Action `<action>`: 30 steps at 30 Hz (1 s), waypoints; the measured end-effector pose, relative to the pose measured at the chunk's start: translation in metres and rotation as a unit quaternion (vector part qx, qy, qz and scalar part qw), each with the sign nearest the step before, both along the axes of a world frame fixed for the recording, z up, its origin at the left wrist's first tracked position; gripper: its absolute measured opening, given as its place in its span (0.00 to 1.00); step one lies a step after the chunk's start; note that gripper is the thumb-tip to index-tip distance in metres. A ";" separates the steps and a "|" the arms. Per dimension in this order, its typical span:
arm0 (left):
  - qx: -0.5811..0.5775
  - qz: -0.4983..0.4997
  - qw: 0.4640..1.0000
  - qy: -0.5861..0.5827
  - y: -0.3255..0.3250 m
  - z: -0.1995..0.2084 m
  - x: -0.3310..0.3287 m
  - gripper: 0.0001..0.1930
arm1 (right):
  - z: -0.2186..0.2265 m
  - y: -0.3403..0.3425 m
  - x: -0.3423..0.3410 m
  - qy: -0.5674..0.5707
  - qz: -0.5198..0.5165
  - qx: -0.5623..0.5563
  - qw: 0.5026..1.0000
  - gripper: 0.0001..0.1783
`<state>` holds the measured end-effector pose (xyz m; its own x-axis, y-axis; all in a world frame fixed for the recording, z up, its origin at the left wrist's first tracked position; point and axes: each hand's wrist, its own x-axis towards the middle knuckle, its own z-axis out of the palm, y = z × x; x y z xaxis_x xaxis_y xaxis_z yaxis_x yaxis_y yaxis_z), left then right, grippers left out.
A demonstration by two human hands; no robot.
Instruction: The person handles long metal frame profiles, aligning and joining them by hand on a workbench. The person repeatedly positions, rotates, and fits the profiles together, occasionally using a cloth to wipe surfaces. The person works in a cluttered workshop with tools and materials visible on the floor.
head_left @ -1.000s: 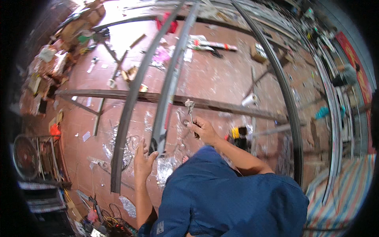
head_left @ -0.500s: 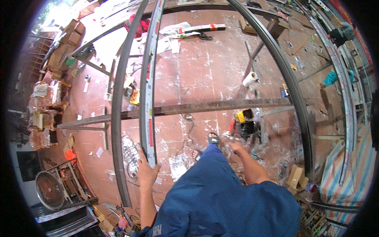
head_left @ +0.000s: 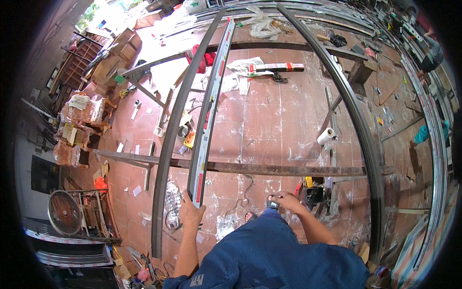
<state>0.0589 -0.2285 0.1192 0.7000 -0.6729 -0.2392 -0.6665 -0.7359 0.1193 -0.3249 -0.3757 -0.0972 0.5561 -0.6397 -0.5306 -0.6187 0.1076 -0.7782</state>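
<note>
My left hand (head_left: 191, 212) is closed around the near end of a long metal profile (head_left: 210, 115), which has pale film and red labels along it. The profile slopes away from me across two dark crossbars, the near crossbar (head_left: 250, 169) and the far crossbar (head_left: 269, 45). Just left of it runs a bare dark-grey profile (head_left: 169, 139). My right hand (head_left: 285, 201) hangs low above my sandalled foot (head_left: 273, 204). Its fingers are curled together, and what they hold, if anything, is too small to make out. Another dark profile (head_left: 358, 115) lies to its right.
On the tiled floor stand a white roll (head_left: 326, 136) and a black open container (head_left: 315, 194). A round fan (head_left: 64, 212) is at left, below wrapped furniture (head_left: 79, 113). Long metal lengths (head_left: 428, 101) line the right side, with another person (head_left: 431, 55) beyond them.
The view has tilted, so the floor and profiles sit lower and further right. My left hand stays on the film-covered profile. My right hand is still low by my foot, its fingers more curled.
</note>
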 end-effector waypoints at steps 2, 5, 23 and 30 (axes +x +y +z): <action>-0.039 -0.043 0.997 0.051 0.007 -0.007 0.013 0.56 | 0.018 -0.009 0.011 -0.007 0.002 -0.032 0.999 0.35; -0.048 -0.017 0.945 0.323 0.016 -0.002 0.039 0.48 | 0.043 -0.025 0.026 -0.012 0.027 -0.018 0.999 0.36; -0.087 -0.001 0.933 0.350 0.033 -0.010 0.061 0.40 | 0.077 -0.034 0.074 -0.213 0.130 0.093 0.964 0.28; -0.154 0.115 0.976 -0.100 0.032 0.013 0.123 0.51 | 0.083 -0.034 0.069 -0.217 0.102 0.138 0.961 0.28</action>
<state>0.1820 -0.1960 0.1318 0.8532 -0.5107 0.1060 -0.5202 -0.8187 0.2430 -0.2563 -0.4096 -0.0145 0.8625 -0.3625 -0.3532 -0.2718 0.2570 -0.9274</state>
